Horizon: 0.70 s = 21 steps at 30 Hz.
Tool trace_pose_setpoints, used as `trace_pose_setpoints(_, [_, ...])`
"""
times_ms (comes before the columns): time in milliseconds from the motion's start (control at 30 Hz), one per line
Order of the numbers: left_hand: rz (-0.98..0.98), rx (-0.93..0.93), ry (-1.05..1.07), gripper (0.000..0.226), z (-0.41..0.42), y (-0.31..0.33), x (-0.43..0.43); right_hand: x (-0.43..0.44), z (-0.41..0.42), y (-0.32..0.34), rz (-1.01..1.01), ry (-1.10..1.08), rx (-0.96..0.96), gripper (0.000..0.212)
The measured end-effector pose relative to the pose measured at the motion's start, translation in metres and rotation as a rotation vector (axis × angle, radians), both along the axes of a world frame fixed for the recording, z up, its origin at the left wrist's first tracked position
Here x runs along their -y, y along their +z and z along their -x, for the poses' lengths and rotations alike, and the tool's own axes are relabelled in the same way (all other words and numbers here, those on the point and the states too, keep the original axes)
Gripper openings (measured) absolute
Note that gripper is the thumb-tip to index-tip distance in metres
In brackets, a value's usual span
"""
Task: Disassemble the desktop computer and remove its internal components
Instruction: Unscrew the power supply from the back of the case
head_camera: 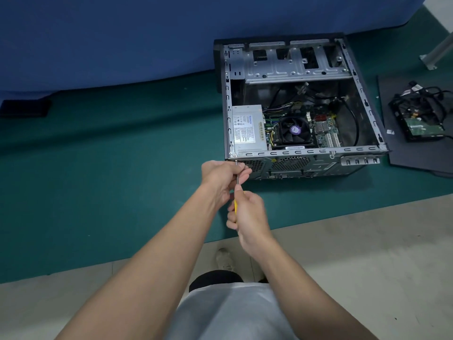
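Two bare hands meet at the near left corner of the desktop computer case [367,111], which lies on its side on a green mat [110,173] with its open side facing up; the left hand [221,176] pinches the thin metal shaft of a screwdriver [235,204] just below its tip, fingers curled round it; the right hand [247,212] is wrapped round the yellow handle, closer to the person. The shaft runs up and away from the person, and its tip sits against the top left corner of the case's rear panel [318,165], right at the metal rim; whether it is seated in a screw head cannot be told.

Inside the case, a grey power supply [248,128] with a printed label fills the near left corner, just beyond the tip; beside it to the right sits a black cooler fan [293,131] with a purple sticker at its hub, mounted on the green motherboard [327,132]; black and coloured cables [353,119] loop over the board. A bare metal drive cage [294,63] spans the far end of the case.

Right of the case, a black side panel [416,155] lies flat on the mat; a hard drive [421,125], circuit board up, rests on it among a tangle of black leads. A blue partition [122,33] rises behind the mat; pale floor [367,241] shows at the near edge, along with a shoe [224,260].
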<state>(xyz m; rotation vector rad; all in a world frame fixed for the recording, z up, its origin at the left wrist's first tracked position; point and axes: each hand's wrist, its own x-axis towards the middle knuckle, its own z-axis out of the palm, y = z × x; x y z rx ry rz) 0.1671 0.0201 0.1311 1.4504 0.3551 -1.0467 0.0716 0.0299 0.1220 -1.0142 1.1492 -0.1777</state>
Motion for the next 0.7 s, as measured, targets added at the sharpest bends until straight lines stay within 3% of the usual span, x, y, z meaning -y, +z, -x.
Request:
trace_pose_setpoints(100, [0.011,0.018,0.013,0.005,0.002,0.0,0.0,0.01,0.026,0.0,-0.67,-0.068,0.391,0.037])
trace_pose_setpoints(167, [0.021,0.021,0.031,0.006,0.002,0.0,0.0,0.01,0.039,-0.001,-0.83,-0.022,0.525,0.031])
trace_pose_setpoints(233, [0.033,0.018,0.041,0.007,0.002,0.001,-0.001,0.01,0.042,-0.001,-0.817,-0.05,0.547,0.023])
trace_pose_setpoints(400, [0.018,0.032,0.014,0.003,0.003,0.002,-0.002,-0.003,0.029,0.002,-0.494,-0.112,0.304,0.028])
trace_pose_setpoints(567, [-0.016,0.077,0.003,0.005,0.006,0.0,-0.002,-0.015,0.02,0.005,0.453,0.325,-0.33,0.026])
trace_pose_setpoints(700, [-0.065,0.126,-0.001,0.013,0.008,0.002,0.0,-0.016,0.022,0.005,0.632,0.417,-0.418,0.028])
